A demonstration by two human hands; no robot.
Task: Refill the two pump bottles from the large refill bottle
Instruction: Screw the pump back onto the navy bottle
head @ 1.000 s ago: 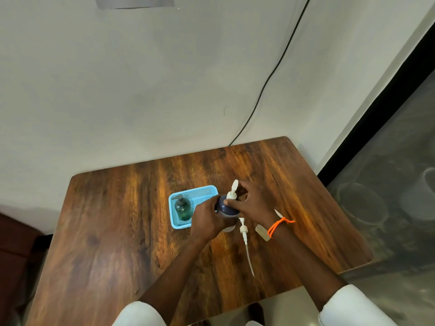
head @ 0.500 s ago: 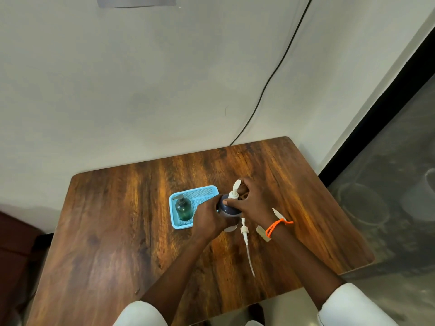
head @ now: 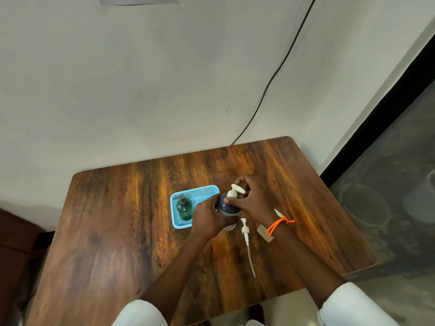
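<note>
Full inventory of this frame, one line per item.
table: 1, brown wood, against wall
tray: 1, blue mesh, table centre
green bottle: 1, dark green with pump, upright in tray
blue bottle: 1, dark blue, white pump on top, right of tray, held
loose pump: 1, white with long tube, lying on table
cable: 1, black, down the wall
bracelet: 1, orange, right wrist
left hand: gripping blue bottle body
right hand: on its pump

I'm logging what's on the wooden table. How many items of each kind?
Bottles: 2, green bottle in the tray, dark blue bottle held by both hands.
Loose white pump with tube: 1
Light blue mesh tray: 1
Total: 4
</note>
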